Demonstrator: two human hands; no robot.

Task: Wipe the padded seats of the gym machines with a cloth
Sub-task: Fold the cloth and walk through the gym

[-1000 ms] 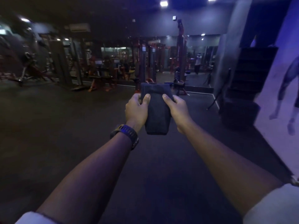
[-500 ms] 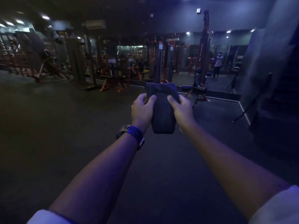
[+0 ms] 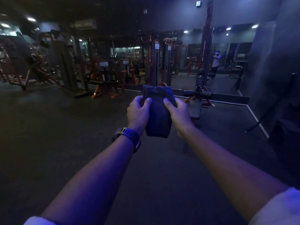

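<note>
Both arms stretched forward, forearms bare. I note the left hand (image 3: 138, 112) and right hand (image 3: 179, 112) level, each gripping one side of the folded cloth (image 3: 158, 117) between them, thumbs on its near face. Watch (image 3: 128, 135) on left wrist.

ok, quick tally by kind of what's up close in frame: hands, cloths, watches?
hands: 2, the left hand and the right hand, both gripping the cloth
cloths: 1, dark and folded
watches: 1, the watch on the left wrist
total: 4
</note>
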